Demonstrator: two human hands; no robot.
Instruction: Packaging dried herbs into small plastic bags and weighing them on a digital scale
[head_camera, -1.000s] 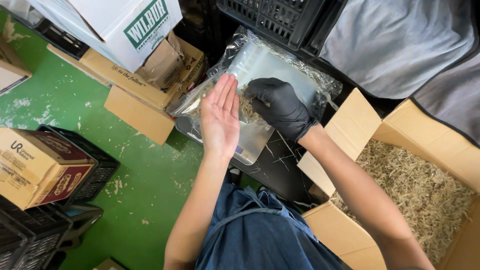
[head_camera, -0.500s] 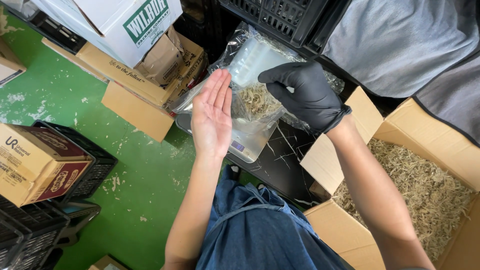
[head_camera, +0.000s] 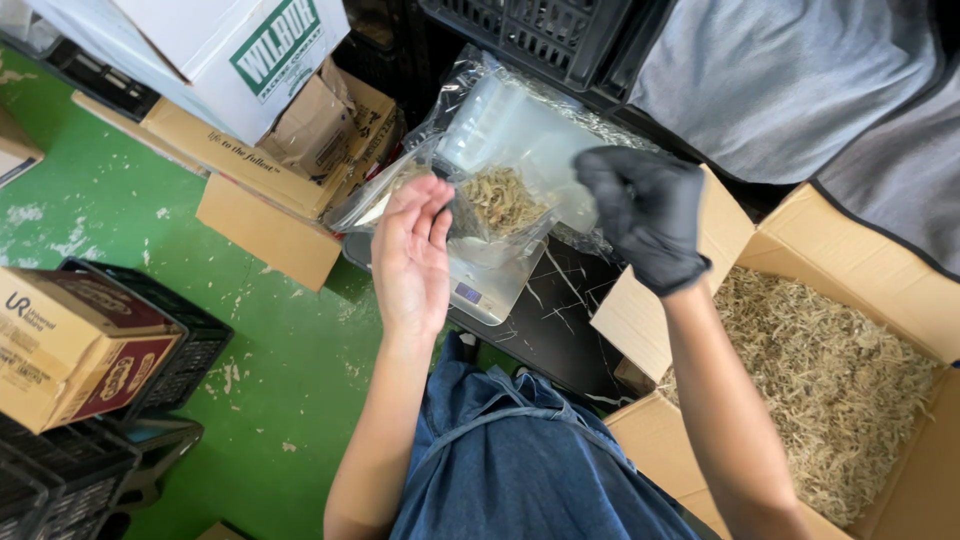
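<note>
clear plastic bag half full of dried strands, held open over a silver kitchen scale on a black table. bare left hand grips its edge, gloved right hand loosely curled beside it, holding nothing. green painted floor, open cardboard box of strands on the right, black crates crowd the left
</note>
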